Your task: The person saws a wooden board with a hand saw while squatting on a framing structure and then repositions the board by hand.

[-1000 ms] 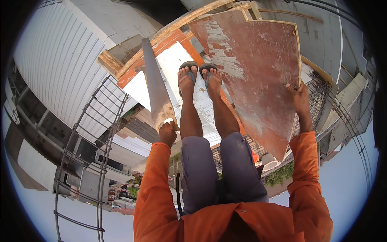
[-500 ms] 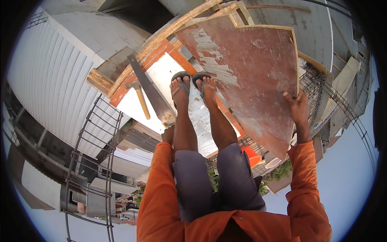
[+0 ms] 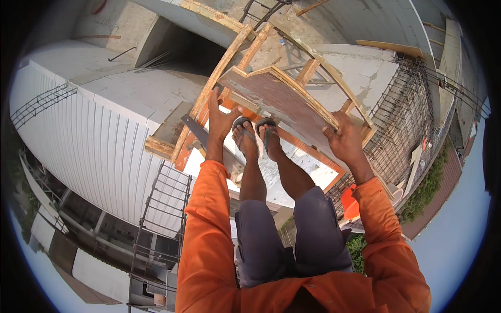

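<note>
A reddish-brown, worn plywood panel (image 3: 284,101) stands tilted on edge in front of my feet, its pale cut edge turned up toward me. My right hand (image 3: 345,140) is closed round the panel's near right edge, thumb on the near face. My left hand (image 3: 221,122) is open beside the panel's far left end, fingers stretched away and thumb apart; I cannot tell whether it touches the panel. A handsaw (image 3: 194,129) lies left of that hand, partly covered by my forearm. My sandalled feet stand on a white board (image 3: 271,180) with orange edges.
A timber frame (image 3: 257,48) surrounds the panel's far side. Rebar mesh (image 3: 402,104) rises at the right, near an orange container (image 3: 350,203). A rebar ladder-like cage (image 3: 163,201) stands at the left, before a corrugated white roof (image 3: 94,135). The ground lies well below.
The panel has tipped up from showing its broad face to nearly edge-on. My left hand has moved from beside the saw handle forward to the panel's left end. The view has shifted.
</note>
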`<state>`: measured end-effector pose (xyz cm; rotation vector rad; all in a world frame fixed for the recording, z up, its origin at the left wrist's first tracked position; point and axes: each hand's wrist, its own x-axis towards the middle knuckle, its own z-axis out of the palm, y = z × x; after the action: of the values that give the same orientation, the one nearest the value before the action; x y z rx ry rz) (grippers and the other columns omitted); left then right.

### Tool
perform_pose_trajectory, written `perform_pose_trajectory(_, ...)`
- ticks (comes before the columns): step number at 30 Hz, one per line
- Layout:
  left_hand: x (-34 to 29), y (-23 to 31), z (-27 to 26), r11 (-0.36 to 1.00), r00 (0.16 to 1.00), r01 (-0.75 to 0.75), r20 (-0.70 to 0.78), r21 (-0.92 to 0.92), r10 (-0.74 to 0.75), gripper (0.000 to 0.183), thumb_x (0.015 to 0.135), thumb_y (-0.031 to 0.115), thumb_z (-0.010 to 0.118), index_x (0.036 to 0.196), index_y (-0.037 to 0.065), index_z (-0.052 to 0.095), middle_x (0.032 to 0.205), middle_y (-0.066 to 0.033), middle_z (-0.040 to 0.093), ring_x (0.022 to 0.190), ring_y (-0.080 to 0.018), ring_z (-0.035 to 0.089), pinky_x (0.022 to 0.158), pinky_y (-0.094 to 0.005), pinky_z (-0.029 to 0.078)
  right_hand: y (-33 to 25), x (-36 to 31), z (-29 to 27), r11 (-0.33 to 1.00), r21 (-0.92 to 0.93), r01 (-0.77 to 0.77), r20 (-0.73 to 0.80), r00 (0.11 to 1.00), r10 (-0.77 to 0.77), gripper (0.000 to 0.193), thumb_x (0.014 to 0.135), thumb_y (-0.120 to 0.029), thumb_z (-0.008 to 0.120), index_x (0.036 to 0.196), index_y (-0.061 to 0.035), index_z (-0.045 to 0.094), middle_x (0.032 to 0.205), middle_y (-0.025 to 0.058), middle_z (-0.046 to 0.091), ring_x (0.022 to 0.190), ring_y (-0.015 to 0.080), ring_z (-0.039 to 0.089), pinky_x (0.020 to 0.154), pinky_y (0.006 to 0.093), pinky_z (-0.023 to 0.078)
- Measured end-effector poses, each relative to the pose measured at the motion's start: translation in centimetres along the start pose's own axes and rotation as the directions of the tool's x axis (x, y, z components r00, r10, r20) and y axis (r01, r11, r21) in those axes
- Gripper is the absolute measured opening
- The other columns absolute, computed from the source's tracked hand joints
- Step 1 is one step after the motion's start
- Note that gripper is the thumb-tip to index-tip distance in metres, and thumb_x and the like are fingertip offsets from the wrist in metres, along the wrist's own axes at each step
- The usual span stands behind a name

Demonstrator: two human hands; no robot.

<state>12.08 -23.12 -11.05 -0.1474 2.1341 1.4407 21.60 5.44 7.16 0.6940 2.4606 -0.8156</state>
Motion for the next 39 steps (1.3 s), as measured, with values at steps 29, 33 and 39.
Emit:
perform_pose_trajectory(29,-3.2,11.0,28.5,0.866,0.952,-0.271,0.014,-0.421,0.305,0.062,0.089,0.059,0.036,0.074,0.005,0.063,0.081,-0.0146,0.067,0.083,-0.03,0.063,0.084,-0.0428,0.048,69.5,-37.9,-13.2,0.818,-0.023,-0.574,-0.897,0.373,0.237,0.038,0.096,-0.025,0.042,0.121,-0.0001,0.055,0.096,0.0059,0.052,0.086,0.0148,0.049,0.084,0.0329,0.042)
perform_pose_trajectory(33,-5.1,10.8,33.5,0.852,0.938,-0.213,0.144,-0.479,0.316,0.056,0.09,0.053,0.038,0.078,0.005,0.063,0.083,-0.0149,0.067,0.085,-0.0304,0.063,0.086,-0.0431,0.048,83.1,-40.8,-6.4,0.446,0.892,-0.078,-0.452,-0.099,0.887,0.041,0.094,-0.027,0.041,0.126,-0.0049,0.052,0.091,0.0044,0.052,0.09,0.0168,0.05,0.083,0.0281,0.041)
perform_pose_trajectory(39,-2.6,6.8,33.4,0.899,0.851,-0.304,0.335,-0.316,0.406,0.03,0.091,0.033,0.053,0.093,0.005,0.061,0.096,-0.0126,0.065,0.1,-0.0287,0.06,0.095,-0.0413,0.045,96.2,-41.1,1.5,0.648,0.742,0.171,-0.557,-0.381,0.738,0.03,0.085,-0.017,0.044,0.092,0.0082,0.058,0.093,0.0181,0.06,0.08,0.0247,0.06,0.073,0.04,0.052)
